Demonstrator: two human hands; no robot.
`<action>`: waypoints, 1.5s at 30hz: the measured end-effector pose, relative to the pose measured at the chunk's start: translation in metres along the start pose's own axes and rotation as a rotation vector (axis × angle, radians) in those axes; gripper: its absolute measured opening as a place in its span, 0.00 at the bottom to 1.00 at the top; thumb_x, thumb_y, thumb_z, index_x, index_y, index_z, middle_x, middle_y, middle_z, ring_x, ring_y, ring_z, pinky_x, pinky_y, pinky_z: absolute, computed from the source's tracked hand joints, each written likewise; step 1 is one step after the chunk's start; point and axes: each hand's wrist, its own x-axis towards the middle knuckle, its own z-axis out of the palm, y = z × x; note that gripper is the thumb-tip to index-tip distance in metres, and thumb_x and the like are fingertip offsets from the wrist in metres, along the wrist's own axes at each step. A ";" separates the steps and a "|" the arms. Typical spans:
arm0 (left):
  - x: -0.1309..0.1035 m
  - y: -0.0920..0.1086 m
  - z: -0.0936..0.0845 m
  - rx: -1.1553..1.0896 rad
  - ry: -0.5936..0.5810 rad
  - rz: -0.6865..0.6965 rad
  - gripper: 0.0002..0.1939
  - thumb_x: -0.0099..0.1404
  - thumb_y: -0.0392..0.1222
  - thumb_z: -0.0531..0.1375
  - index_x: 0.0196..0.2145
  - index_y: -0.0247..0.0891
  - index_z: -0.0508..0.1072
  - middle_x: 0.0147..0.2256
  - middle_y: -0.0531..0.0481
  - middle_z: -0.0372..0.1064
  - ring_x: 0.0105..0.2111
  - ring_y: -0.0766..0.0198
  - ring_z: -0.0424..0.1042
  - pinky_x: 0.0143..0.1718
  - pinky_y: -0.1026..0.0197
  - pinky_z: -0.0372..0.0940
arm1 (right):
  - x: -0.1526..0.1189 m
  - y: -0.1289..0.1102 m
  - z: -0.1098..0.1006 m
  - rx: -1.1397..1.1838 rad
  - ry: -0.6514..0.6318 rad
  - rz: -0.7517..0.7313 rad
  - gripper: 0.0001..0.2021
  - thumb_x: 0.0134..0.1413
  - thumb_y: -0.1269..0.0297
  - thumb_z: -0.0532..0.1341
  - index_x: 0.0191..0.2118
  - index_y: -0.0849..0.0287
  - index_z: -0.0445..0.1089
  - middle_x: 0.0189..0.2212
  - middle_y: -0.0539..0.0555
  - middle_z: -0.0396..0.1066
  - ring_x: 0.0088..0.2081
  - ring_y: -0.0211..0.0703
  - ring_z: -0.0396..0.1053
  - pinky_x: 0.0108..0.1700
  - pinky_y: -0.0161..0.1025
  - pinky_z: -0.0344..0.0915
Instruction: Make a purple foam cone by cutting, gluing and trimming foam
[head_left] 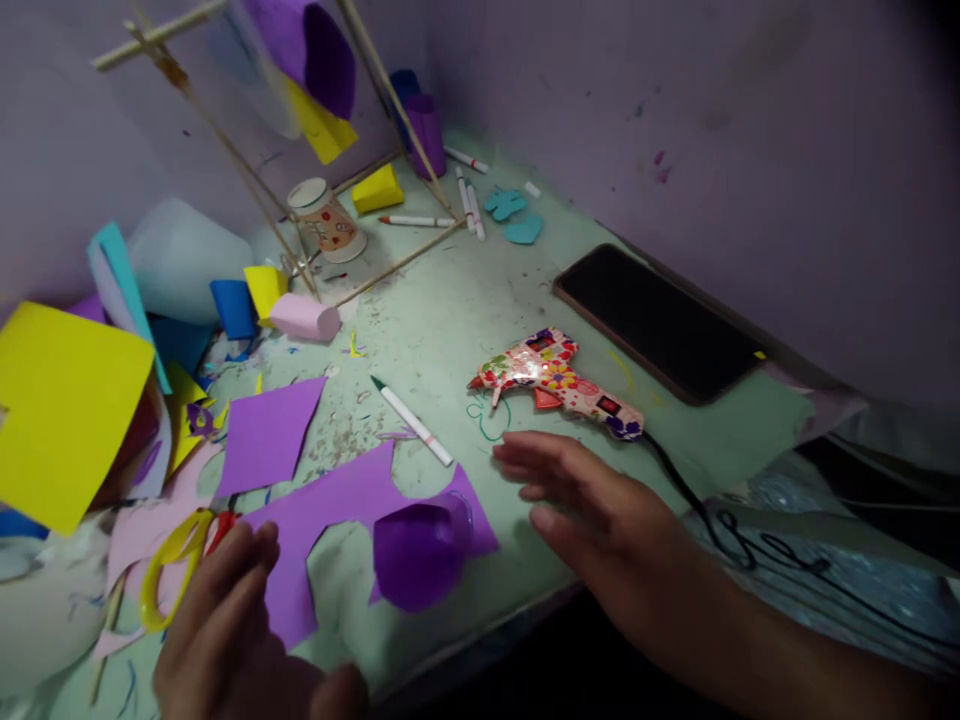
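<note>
Purple paper curl (pixel 420 556), head view: it lies near the front of the pale green tabletop (pixel 420 320), between my left hand (pixel 225 620) and right hand (pixel 592 510), both empty, thumbs apart from fingers. I judge it light, easily crushed; I'd pinch its rim softly. Paper scraps (pixel 274 435) litter the surface; spotted lilac walls (pixel 675 150) meet behind.

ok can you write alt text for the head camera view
A person's left hand and right hand, apparently empty, are held over a pale green table scattered with colored paper. Near the right hand lies a flower-patterned glue gun, with a phone beyond; a stick frame stands at upper left.
</note>
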 end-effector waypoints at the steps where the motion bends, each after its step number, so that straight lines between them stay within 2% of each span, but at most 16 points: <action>1: -0.004 0.001 0.001 0.000 0.042 -0.070 0.32 0.64 0.33 0.51 0.64 0.41 0.46 0.64 0.41 0.45 0.59 0.44 0.56 0.51 0.38 0.63 | -0.003 -0.002 -0.002 -0.075 0.040 -0.036 0.18 0.59 0.66 0.55 0.55 0.52 0.60 0.54 0.57 0.66 0.55 0.51 0.64 0.56 0.55 0.61; 3: -0.011 0.005 0.007 0.040 0.078 -0.150 0.26 0.63 0.30 0.53 0.59 0.39 0.58 0.58 0.41 0.57 0.57 0.47 0.58 0.54 0.41 0.59 | -0.009 -0.007 -0.006 -0.216 0.094 -0.139 0.19 0.59 0.63 0.56 0.55 0.46 0.60 0.56 0.52 0.64 0.57 0.52 0.61 0.59 0.56 0.58; 5: -0.017 0.012 0.017 0.076 0.077 -0.134 0.23 0.60 0.27 0.56 0.53 0.37 0.65 0.52 0.42 0.64 0.54 0.51 0.62 0.53 0.46 0.61 | -0.012 -0.016 -0.010 -0.353 0.085 -0.268 0.22 0.59 0.61 0.57 0.58 0.42 0.56 0.60 0.49 0.60 0.61 0.53 0.56 0.62 0.55 0.53; 7: -0.021 0.019 0.026 0.045 0.125 -0.156 0.20 0.59 0.24 0.56 0.48 0.37 0.68 0.48 0.43 0.67 0.53 0.52 0.63 0.52 0.47 0.61 | -0.011 -0.029 -0.011 -0.517 -0.012 -0.413 0.27 0.59 0.60 0.58 0.62 0.41 0.50 0.63 0.47 0.54 0.63 0.54 0.51 0.64 0.54 0.49; 9: -0.025 0.025 0.032 0.024 0.175 -0.188 0.19 0.59 0.24 0.56 0.46 0.37 0.68 0.47 0.43 0.69 0.53 0.50 0.62 0.52 0.42 0.60 | -0.005 -0.042 -0.006 -0.669 -0.150 -0.565 0.31 0.59 0.58 0.57 0.65 0.42 0.45 0.65 0.47 0.50 0.64 0.55 0.49 0.65 0.53 0.48; 11: -0.028 0.030 0.035 0.041 0.173 -0.190 0.18 0.59 0.24 0.55 0.46 0.37 0.68 0.48 0.41 0.69 0.54 0.47 0.61 0.52 0.38 0.58 | 0.004 -0.054 0.003 -0.776 -0.292 -0.689 0.33 0.59 0.55 0.56 0.66 0.44 0.42 0.65 0.48 0.49 0.64 0.56 0.50 0.64 0.53 0.47; 13: -0.032 0.032 0.037 0.060 0.159 -0.187 0.18 0.58 0.24 0.55 0.45 0.35 0.68 0.48 0.40 0.70 0.55 0.46 0.60 0.52 0.36 0.57 | 0.013 -0.060 0.014 -0.859 -0.386 -0.750 0.32 0.60 0.53 0.54 0.66 0.46 0.41 0.65 0.50 0.50 0.63 0.58 0.51 0.64 0.55 0.47; 17: -0.038 0.030 0.044 0.026 0.173 -0.199 0.18 0.58 0.26 0.56 0.47 0.32 0.68 0.50 0.39 0.69 0.57 0.45 0.59 0.55 0.37 0.55 | 0.025 -0.060 0.030 -1.036 -0.490 -0.764 0.29 0.64 0.53 0.47 0.67 0.51 0.42 0.65 0.56 0.50 0.64 0.58 0.50 0.64 0.60 0.43; 21: -0.040 0.025 0.051 -0.035 0.105 -0.263 0.17 0.59 0.31 0.56 0.47 0.32 0.70 0.53 0.39 0.67 0.56 0.44 0.59 0.55 0.39 0.54 | 0.030 -0.055 0.033 -1.150 -0.568 -0.719 0.28 0.64 0.56 0.47 0.67 0.50 0.41 0.66 0.56 0.48 0.65 0.56 0.47 0.64 0.59 0.42; 27: -0.041 0.024 0.053 -0.133 0.121 -0.316 0.18 0.56 0.29 0.56 0.45 0.30 0.72 0.51 0.38 0.67 0.55 0.44 0.59 0.56 0.41 0.54 | 0.032 -0.045 0.030 -1.247 -0.551 -0.705 0.33 0.61 0.61 0.52 0.67 0.43 0.34 0.68 0.48 0.41 0.65 0.57 0.46 0.65 0.55 0.43; 32: -0.041 0.023 0.053 -0.138 0.128 -0.319 0.18 0.56 0.29 0.56 0.46 0.30 0.72 0.51 0.38 0.67 0.55 0.44 0.59 0.55 0.41 0.54 | 0.031 -0.043 0.029 -1.254 -0.537 -0.696 0.35 0.60 0.63 0.54 0.67 0.42 0.34 0.67 0.48 0.44 0.65 0.59 0.47 0.64 0.56 0.45; 35: -0.040 0.023 0.053 -0.135 0.134 -0.314 0.18 0.56 0.28 0.56 0.45 0.29 0.72 0.51 0.37 0.67 0.54 0.44 0.59 0.55 0.41 0.54 | 0.030 -0.049 0.029 -1.249 -0.577 -0.667 0.33 0.61 0.63 0.51 0.67 0.43 0.34 0.67 0.48 0.42 0.65 0.56 0.47 0.64 0.55 0.45; 38: -0.039 0.022 0.054 -0.140 0.135 -0.319 0.17 0.56 0.28 0.56 0.45 0.29 0.72 0.51 0.37 0.67 0.54 0.45 0.59 0.55 0.40 0.54 | 0.026 -0.057 0.026 -1.224 -0.614 -0.677 0.31 0.63 0.58 0.49 0.67 0.48 0.35 0.68 0.49 0.38 0.66 0.55 0.43 0.65 0.53 0.46; 41: -0.038 0.022 0.055 -0.140 0.150 -0.306 0.17 0.56 0.28 0.55 0.44 0.30 0.72 0.50 0.37 0.67 0.54 0.45 0.60 0.55 0.40 0.55 | 0.020 -0.065 0.020 -1.171 -0.547 -0.687 0.32 0.62 0.54 0.50 0.67 0.51 0.39 0.68 0.51 0.38 0.66 0.56 0.42 0.63 0.51 0.50; 45: -0.040 0.023 0.055 -0.130 0.155 -0.311 0.17 0.56 0.28 0.56 0.44 0.30 0.72 0.50 0.38 0.67 0.54 0.46 0.59 0.55 0.41 0.55 | 0.018 -0.071 0.019 -1.166 -0.455 -0.704 0.30 0.62 0.57 0.51 0.67 0.49 0.41 0.67 0.53 0.43 0.64 0.58 0.48 0.62 0.53 0.52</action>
